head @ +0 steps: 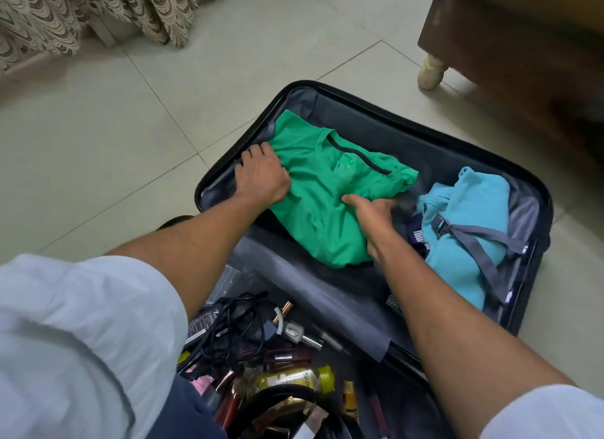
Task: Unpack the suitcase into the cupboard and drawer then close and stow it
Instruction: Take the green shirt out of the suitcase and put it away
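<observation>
A black suitcase (385,108) lies open on the tiled floor. In its far half lies a folded green shirt (320,206). My left hand (261,177) grips the shirt's left edge, fingers tucked down beside it. My right hand (372,219) has its fingers curled under the shirt's right edge, thumb on top. A light blue garment (470,222) lies to the right under a grey strap (483,242). The near half holds black cables (235,327), a yellow-green bottle (294,381) and several small items.
A brown wooden piece of furniture (523,46) with a pale foot (431,72) stands at the back right. A patterned curtain (81,16) hangs at the back left. Pale floor tiles (130,137) spread to the left of the suitcase.
</observation>
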